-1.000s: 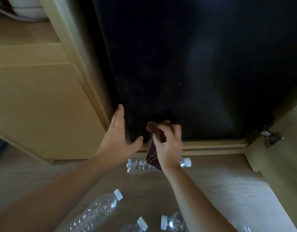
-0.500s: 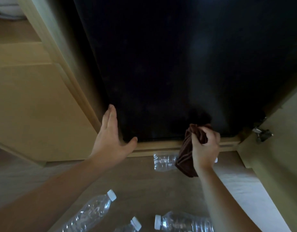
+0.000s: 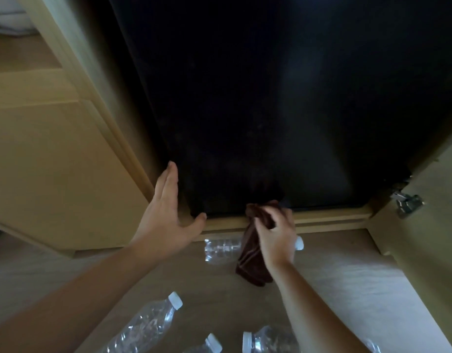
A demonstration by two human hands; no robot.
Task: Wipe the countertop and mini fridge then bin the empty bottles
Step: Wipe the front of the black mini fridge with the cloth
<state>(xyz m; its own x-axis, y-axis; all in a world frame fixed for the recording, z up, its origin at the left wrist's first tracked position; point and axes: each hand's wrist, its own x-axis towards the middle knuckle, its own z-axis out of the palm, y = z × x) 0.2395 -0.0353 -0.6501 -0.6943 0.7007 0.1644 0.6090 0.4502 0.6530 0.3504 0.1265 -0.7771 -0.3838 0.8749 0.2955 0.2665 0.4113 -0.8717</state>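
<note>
Mini fridge (image 3: 270,110): flat matte black front, fills my view at 12 o'clock, set in a tan wood-grain cabinet frame (image 3: 128,138).

My left hand (image 3: 166,215): fingers straight and together, thumb spread, resting at the fridge's lower left corner, at 9 o'clock from my right hand (image 3: 275,233).

My right hand pinches a bunched brown cloth (image 3: 252,261) at the fridge's bottom edge, its ribbed hem hanging.

Clear ridged plastic bottle (image 3: 219,250), white cap, lies on the floor (image 3: 347,276) just below the frame. Its middle is hidden behind cloth and hand.

Three more bottles (image 3: 143,329) at 6 o'clock, cut off by the view's edge.

Metal hinge (image 3: 406,202) at 3 o'clock, blurred.
</note>
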